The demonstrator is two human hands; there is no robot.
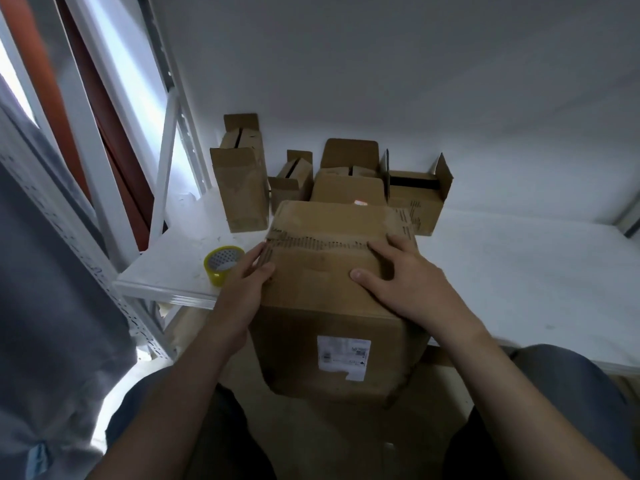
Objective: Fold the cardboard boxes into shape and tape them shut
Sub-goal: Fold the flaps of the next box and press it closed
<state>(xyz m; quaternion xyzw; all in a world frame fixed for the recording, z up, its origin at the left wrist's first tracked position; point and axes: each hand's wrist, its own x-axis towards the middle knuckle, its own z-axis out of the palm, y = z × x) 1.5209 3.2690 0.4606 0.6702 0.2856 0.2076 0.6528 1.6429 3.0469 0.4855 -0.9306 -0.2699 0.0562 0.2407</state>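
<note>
The big box (325, 306) is closed, so its inside is hidden; its label (344, 356) is too blurry to read. The left hand (242, 289) presses its side, fingers straight; the right hand (401, 282) lies flat on top. Small open boxes (242, 192) stand beyond them, a tape roll (221, 263) just left, on the shelf (519, 271).

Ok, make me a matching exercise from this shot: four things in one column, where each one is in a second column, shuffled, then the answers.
Column one:
1 tape roll
2 white label
3 right hand
4 tall box

Column two:
A flat on top of the big box
B standing at the back left of the shelf
C on the shelf, just left of the big box
D stuck on the big box's near side

Pairs: 1-C; 2-D; 3-A; 4-B
</note>
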